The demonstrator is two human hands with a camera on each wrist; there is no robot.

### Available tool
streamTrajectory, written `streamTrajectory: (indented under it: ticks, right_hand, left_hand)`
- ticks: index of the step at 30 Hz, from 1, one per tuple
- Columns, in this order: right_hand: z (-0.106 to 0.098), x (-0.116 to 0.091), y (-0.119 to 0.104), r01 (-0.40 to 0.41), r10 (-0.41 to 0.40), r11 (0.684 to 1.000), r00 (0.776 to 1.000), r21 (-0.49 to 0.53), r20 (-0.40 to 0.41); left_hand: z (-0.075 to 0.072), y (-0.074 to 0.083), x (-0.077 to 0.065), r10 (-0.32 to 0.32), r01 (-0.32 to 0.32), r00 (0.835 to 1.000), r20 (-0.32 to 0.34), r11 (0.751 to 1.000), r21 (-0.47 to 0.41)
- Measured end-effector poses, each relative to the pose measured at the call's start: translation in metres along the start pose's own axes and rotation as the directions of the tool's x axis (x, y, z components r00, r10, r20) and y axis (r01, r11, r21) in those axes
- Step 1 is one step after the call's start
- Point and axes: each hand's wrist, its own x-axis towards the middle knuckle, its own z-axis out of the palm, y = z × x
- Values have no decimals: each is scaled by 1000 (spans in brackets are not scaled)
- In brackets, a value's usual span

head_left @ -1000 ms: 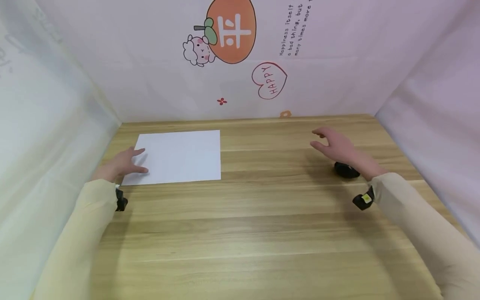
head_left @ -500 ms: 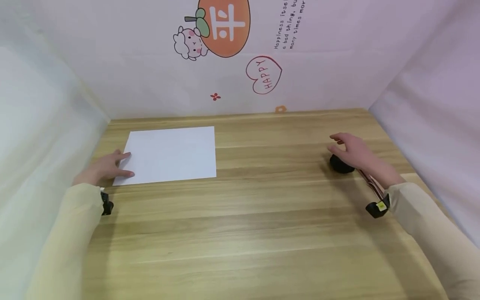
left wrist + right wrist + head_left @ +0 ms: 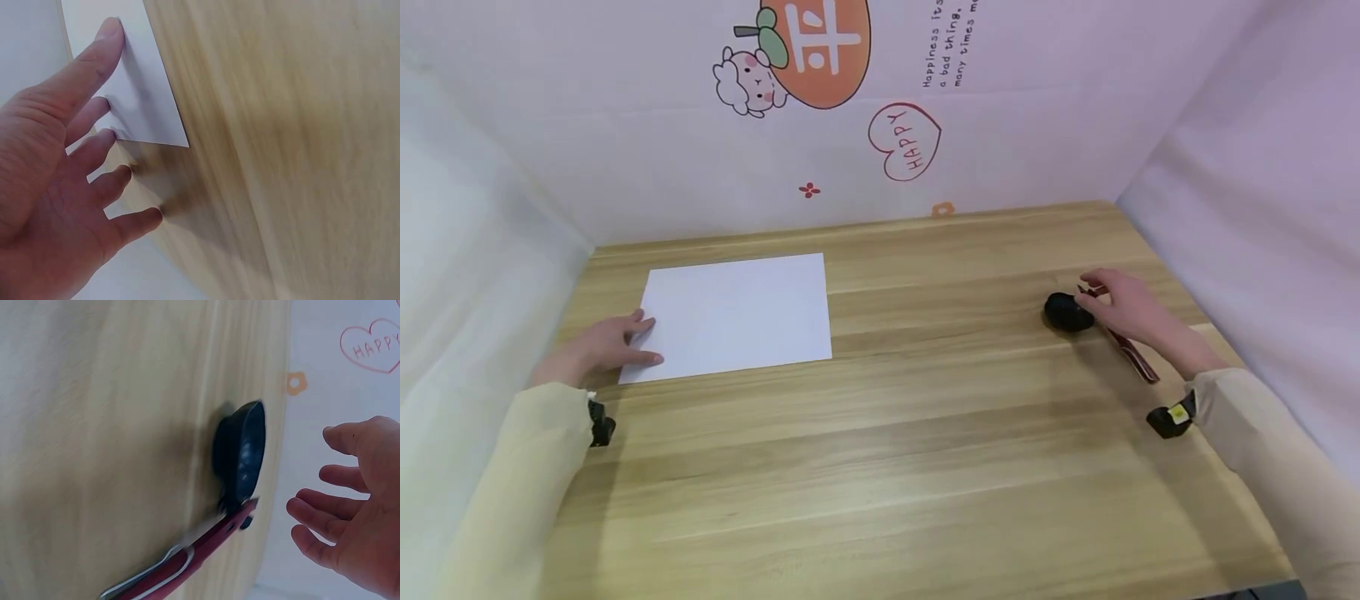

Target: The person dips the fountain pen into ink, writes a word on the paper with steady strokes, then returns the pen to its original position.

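A blank white sheet of paper (image 3: 737, 317) lies at the back left of the wooden table. At its left edge is my left hand (image 3: 601, 346), fingers spread and thumb over the sheet; whether it touches the paper is hard to tell. My right hand (image 3: 1131, 307) hovers with loosely bent fingers, holding nothing, just above a dark red slim tool (image 3: 215, 544) with a silver wire loop. The tool's exact kind is unclear. Touching or close to its tip is a small black rounded dish-like object (image 3: 240, 450), left of my right hand in the head view.
White cloth walls (image 3: 1015, 125) enclose the table (image 3: 865, 467) at the back and both sides; the back one has printed cartoons. A grey object (image 3: 1262, 592) shows at the front right edge. A black camera (image 3: 1171, 417) sits at my right wrist.
The right hand has moved to the right and slightly down, uncovering more of the black object and red tool. The left hand has drawn back to the paper's left edge. The head view has shifted.
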Motion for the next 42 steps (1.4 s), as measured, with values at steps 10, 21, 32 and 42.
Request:
streamTrajectory:
  ticks: [10,21,32,42]
  right_hand:
    - [3,-17,27,37,-38,999,998,-26,-58]
    - [15,-27,38,57,-61,997,995,-48,-82]
    - [28,-33,47,54,-59,996,997,-72,-58]
    - [26,-39,60,-59,63,998,990,39,-123]
  left_hand:
    - [3,33,7,27,-26,1000,-13,997,66]
    - [18,67,17,45,-45,999,-3,997,69]
    - [37,112,22,128,-126,992,-14,986,107]
    - [43,128,26,143,-139,990,-14,980,140]
